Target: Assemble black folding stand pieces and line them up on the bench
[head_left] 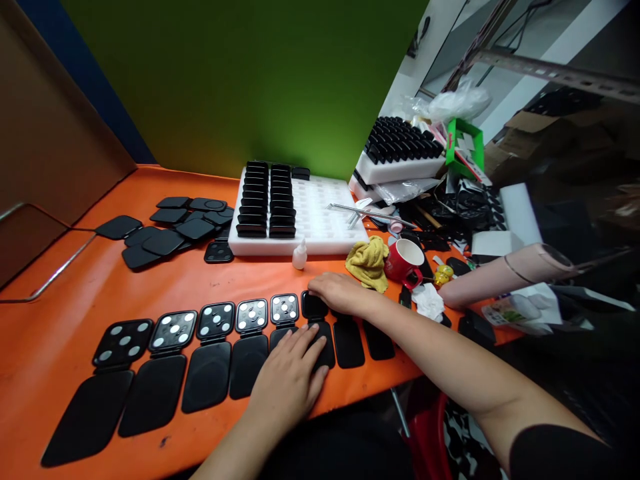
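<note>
A row of unfolded black folding pads runs along the front of the table, each with a small upper square hinged to a longer lower panel. Five white dots mark the upper squares of several pads, such as this dotted square (215,321). My left hand (290,373) lies palm down with fingers spread across the lower panels near the row's right part. At the plain upper square (314,307) of one pad, my right hand (336,292) has its fingers together and bent over the top right edge; its thumb is hidden.
Behind the row stand a white dropper bottle (299,255) and a white foam tray (325,248) with black pieces upright in slots. Stacked black pads (165,241) lie at left. To the right are a yellow cloth (369,262), a red mug (400,263) and a pink roll (500,275).
</note>
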The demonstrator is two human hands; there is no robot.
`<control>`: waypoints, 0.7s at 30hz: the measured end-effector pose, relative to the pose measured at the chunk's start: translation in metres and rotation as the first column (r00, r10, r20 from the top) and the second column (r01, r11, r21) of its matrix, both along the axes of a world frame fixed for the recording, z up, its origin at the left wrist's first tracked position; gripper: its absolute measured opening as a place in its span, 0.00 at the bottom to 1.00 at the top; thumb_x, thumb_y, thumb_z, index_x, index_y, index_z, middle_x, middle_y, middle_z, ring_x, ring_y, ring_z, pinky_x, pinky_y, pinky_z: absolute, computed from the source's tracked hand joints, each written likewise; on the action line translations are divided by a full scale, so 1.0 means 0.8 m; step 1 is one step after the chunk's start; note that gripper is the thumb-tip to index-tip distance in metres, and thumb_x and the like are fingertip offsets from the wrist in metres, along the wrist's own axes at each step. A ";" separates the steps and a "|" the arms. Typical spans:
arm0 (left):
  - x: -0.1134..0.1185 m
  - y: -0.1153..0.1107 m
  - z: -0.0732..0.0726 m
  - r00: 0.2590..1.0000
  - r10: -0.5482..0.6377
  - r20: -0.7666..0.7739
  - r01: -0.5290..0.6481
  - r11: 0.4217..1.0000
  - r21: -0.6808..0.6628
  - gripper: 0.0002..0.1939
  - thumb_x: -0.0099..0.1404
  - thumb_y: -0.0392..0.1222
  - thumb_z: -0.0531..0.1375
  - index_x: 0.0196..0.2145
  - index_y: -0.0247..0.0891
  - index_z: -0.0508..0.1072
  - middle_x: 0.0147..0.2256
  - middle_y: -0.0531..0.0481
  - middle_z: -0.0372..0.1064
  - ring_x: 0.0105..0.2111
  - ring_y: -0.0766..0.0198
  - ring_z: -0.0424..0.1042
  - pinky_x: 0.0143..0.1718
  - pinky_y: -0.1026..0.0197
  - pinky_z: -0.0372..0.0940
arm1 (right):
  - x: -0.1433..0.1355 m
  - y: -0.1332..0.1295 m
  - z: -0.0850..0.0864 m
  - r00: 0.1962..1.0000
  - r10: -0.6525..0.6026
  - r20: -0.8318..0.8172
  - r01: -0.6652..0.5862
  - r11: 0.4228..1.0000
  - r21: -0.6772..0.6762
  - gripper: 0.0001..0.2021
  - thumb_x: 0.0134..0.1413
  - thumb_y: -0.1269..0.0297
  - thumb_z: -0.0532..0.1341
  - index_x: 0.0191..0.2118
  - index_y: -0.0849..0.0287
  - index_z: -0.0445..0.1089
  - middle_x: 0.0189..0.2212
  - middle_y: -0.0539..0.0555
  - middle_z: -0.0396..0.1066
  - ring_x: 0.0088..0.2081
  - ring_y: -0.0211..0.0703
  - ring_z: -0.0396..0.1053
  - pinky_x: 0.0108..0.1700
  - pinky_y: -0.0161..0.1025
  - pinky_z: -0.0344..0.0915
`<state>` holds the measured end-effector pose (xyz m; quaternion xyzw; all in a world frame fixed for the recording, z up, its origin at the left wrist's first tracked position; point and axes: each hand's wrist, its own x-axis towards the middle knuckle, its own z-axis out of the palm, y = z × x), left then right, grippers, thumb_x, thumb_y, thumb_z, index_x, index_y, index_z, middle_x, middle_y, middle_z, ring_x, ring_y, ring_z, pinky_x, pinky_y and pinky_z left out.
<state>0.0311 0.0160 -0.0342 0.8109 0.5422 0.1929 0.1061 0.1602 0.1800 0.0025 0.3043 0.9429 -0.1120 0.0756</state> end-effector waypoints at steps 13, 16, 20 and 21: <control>0.001 -0.001 -0.001 0.999 0.004 -0.046 -0.006 0.999 -0.032 0.22 0.62 0.44 0.51 0.53 0.42 0.62 0.57 0.47 0.57 0.54 0.54 0.58 0.55 0.46 0.55 | 0.006 -0.026 0.017 0.995 -0.068 -0.067 0.080 0.977 0.196 0.15 0.60 0.57 0.49 0.41 0.62 0.67 0.38 0.60 0.66 0.42 0.48 0.62 0.41 0.43 0.59; 0.001 0.000 -0.001 1.000 0.004 -0.030 -0.005 1.000 -0.014 0.21 0.61 0.44 0.52 0.53 0.42 0.62 0.56 0.46 0.58 0.54 0.53 0.59 0.54 0.46 0.56 | 0.025 -0.022 0.041 0.938 -0.145 -0.315 0.217 0.954 0.208 0.13 0.60 0.61 0.49 0.44 0.60 0.66 0.38 0.58 0.68 0.41 0.45 0.64 0.44 0.42 0.60; 0.000 0.002 0.000 0.999 -0.003 -0.036 0.003 1.000 0.004 0.21 0.61 0.44 0.52 0.53 0.41 0.63 0.56 0.46 0.58 0.53 0.52 0.60 0.53 0.45 0.58 | 0.060 -0.022 0.076 0.675 -0.264 -0.689 0.458 0.882 0.111 0.13 0.60 0.63 0.50 0.47 0.58 0.63 0.42 0.56 0.68 0.43 0.43 0.65 0.46 0.40 0.61; 0.000 0.002 0.000 0.999 -0.003 -0.040 0.004 1.000 0.007 0.21 0.62 0.45 0.52 0.53 0.41 0.63 0.56 0.46 0.58 0.53 0.52 0.61 0.53 0.45 0.58 | 0.068 -0.025 0.080 0.601 -0.295 -0.743 0.505 0.860 0.067 0.13 0.59 0.63 0.50 0.48 0.57 0.62 0.42 0.55 0.68 0.43 0.42 0.66 0.45 0.41 0.62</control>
